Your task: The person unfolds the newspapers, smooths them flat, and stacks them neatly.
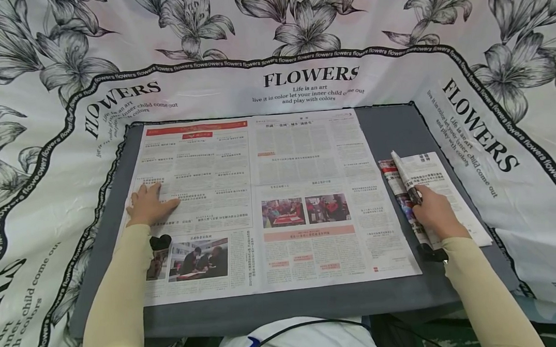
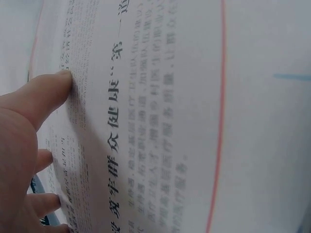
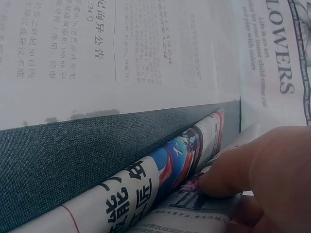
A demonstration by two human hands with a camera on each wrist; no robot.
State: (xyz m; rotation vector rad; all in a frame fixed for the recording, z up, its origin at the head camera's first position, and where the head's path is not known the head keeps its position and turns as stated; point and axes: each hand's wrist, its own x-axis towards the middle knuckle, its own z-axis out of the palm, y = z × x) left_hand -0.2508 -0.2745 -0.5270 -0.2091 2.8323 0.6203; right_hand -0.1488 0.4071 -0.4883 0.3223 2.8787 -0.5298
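Observation:
An unfolded newspaper (image 1: 301,170) lies flat across the middle, with photos and red headings on its pages. My left hand (image 1: 150,205) rests on its left page, fingers spread. The left wrist view shows the thumb (image 2: 51,92) touching the print. On the right lies a folded newspaper stack (image 1: 446,187), its near side curled over. My right hand (image 1: 438,213) pinches that curled edge. In the right wrist view the thumb (image 3: 228,177) presses on the folded newspaper (image 3: 182,150), fingers partly hidden beneath.
A dark grey mat (image 1: 388,127) lies under the papers. Around it spreads a white tablecloth (image 1: 218,93) with flower prints and lettering. A black cable (image 1: 308,325) crosses a white cloth at the near edge.

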